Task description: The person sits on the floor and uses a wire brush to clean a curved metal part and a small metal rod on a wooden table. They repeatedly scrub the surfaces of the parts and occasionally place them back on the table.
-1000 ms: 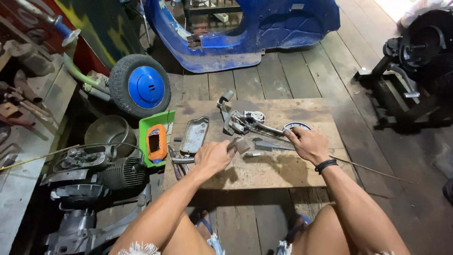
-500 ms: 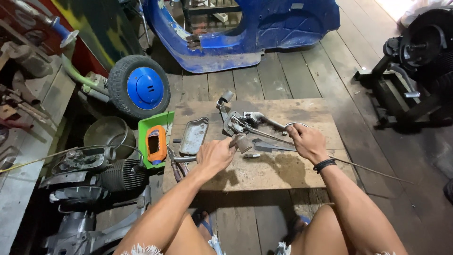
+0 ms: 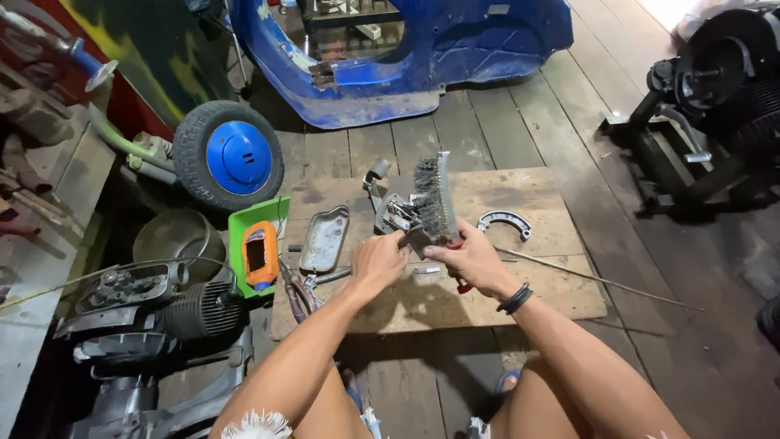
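While my right hand (image 3: 475,262) grips the wire brush (image 3: 435,197) with closed fingers, its bristles touch the grey metal part (image 3: 396,213). My left hand (image 3: 376,262) pinches this part above the wooden board (image 3: 552,284).

Worn plank floor (image 3: 520,122), red-and-green painted wall (image 3: 154,57) at left.

A second ago the right hand (image 3: 475,262) lay flat out near the curved brake shoe (image 3: 504,220) at the right of the wooden board (image 3: 561,276); it has since drawn in to the middle and now grips a wire brush (image 3: 436,197), bristles raised against the metal part (image 3: 396,213). The left hand (image 3: 376,262), which rested lower on the board, has come up to clasp that metal part, which is lifted off the board and tilted. The brake shoe now lies uncovered, apart from both hands.
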